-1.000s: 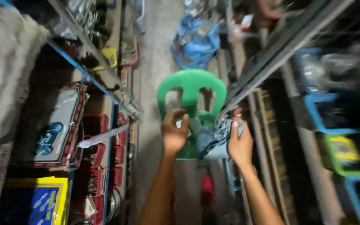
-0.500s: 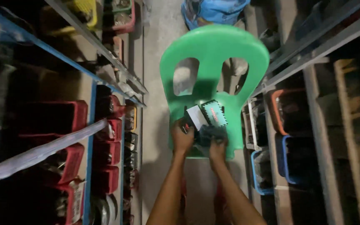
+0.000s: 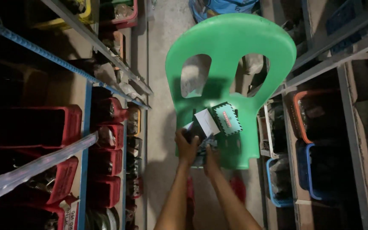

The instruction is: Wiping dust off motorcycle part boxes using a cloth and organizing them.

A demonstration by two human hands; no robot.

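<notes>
Both hands (image 3: 199, 149) clutch small packages (image 3: 201, 147) | teal box (image 3: 226, 118), white card (image 3: 206, 121) on green chair (image 3: 231, 47)

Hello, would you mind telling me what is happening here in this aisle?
A person stands in a narrow aisle between storage shelves, looking down at a green plastic chair. Both hands are at the chair's seat: the left hand and the right hand grip a dark bundle of small packages at the seat's front edge. A white envelope and a dark green box lie on the seat just beyond. Red bins line the left shelves.
</notes>
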